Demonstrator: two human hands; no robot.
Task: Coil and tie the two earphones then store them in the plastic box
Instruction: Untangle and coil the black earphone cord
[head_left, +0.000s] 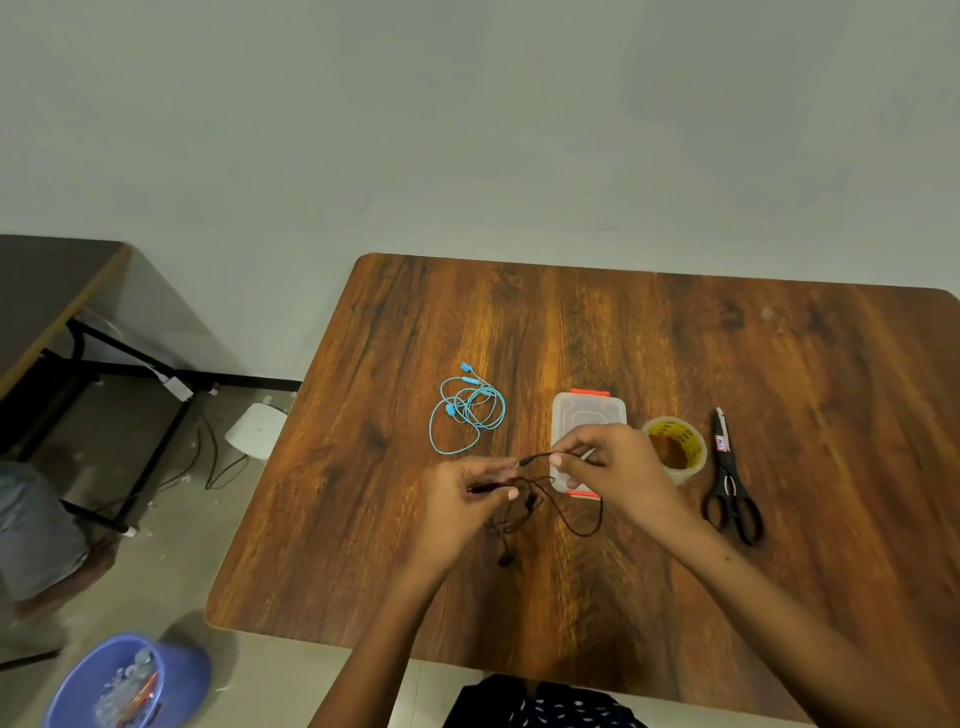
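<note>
A black earphone (576, 519) lies tangled on the wooden table (779, 364) under my hands. My left hand (462, 509) pinches part of its cable, and my right hand (613, 467) pinches the plug end a little above the table. A short stretch of cable runs between the two hands. One black earbud (506, 559) rests on the table below my left hand. A blue earphone (467, 410) lies loosely looped further back on the left. The clear plastic box (587, 415) with red clips sits closed behind my right hand, partly hidden by it.
A roll of clear tape (675, 449) stands right of the box, and black scissors (730, 483) lie further right. Off the table at the left are a dark table (47, 291), floor cables and a blue bucket (124, 680) of scraps.
</note>
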